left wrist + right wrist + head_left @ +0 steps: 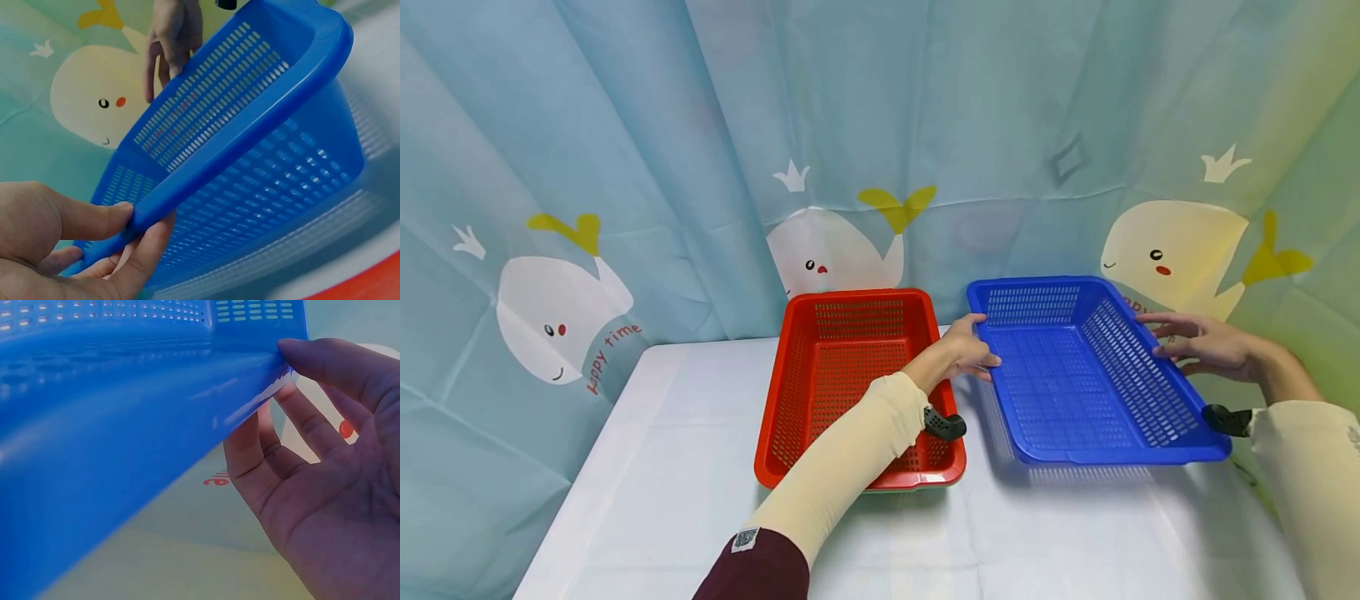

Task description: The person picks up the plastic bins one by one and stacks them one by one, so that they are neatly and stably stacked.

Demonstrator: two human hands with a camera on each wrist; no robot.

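Observation:
A blue plastic basket [1120, 456] with slotted walls stands at the right, tilted and held by both hands. My left hand [962, 348] grips its left rim; in the left wrist view the thumb lies on top of the rim [250, 134] and the fingers curl beneath. At the opposite side, my right hand [1213, 346] holds the right rim, with the thumb on one face and fingers on the other in the right wrist view. The basket's floor shows no contents. Left of it, a red plastic basket [775, 392] sits on the white table, partly hidden by my left forearm.
A thin green edge [898, 490] shows under the red basket's front rim. The white-covered table [662, 467] extends left and forward. Behind it hangs a light blue curtain [1000, 100] printed with white whales, close to the backs of both baskets.

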